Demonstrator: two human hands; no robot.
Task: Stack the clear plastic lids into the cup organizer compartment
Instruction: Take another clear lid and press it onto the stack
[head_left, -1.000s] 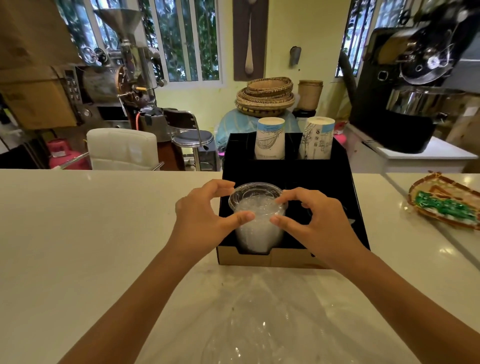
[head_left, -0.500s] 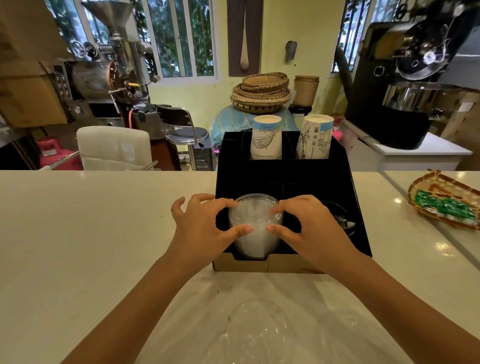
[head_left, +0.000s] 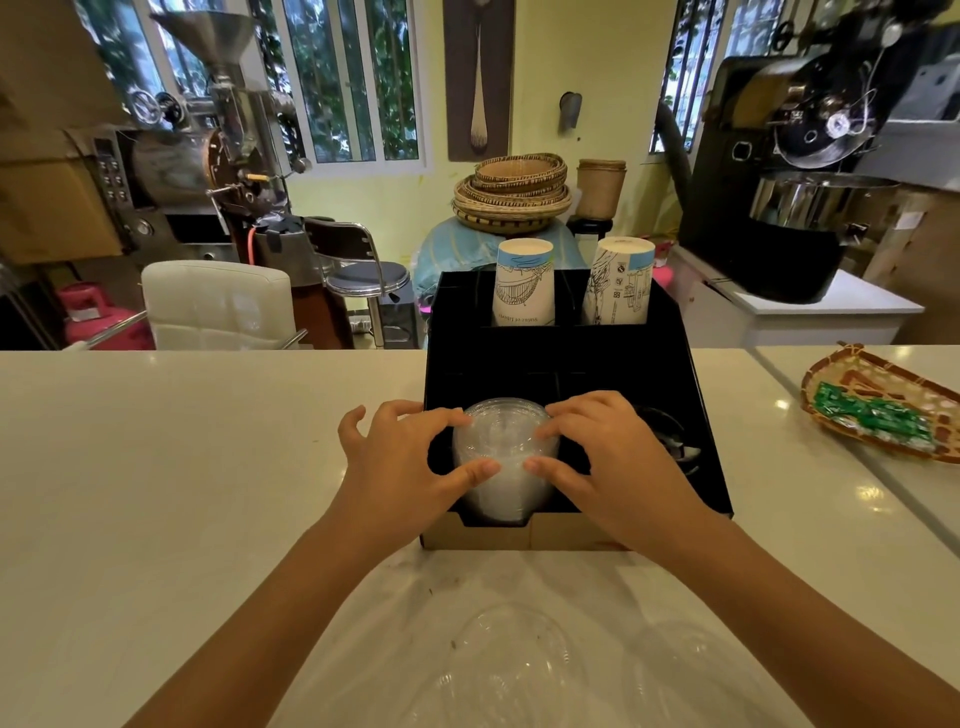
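A black cup organizer (head_left: 561, 364) stands on the white counter. A tall stack of clear plastic lids (head_left: 504, 457) sits in its front left compartment. My left hand (head_left: 410, 462) grips the stack's left side, thumb on the front and fingers on the top rim. My right hand (head_left: 618, 462) grips its right side in the same way. The stack's top is about level with the compartment walls. More clear lids (head_left: 519, 670) lie loose on a clear plastic sheet at the near counter edge.
Two stacks of paper cups (head_left: 524, 283) (head_left: 618, 283) stand upside down in the organizer's back compartments. Dark lids (head_left: 670, 441) fill the front right compartment. A woven tray (head_left: 878, 410) with green packets lies at the right. Chairs and roasting machines stand beyond the counter.
Both hands have pushed the lid stack downward into the front left compartment; its top stood above the walls a second ago and now sits lower. The fingers have moved onto the top rim.
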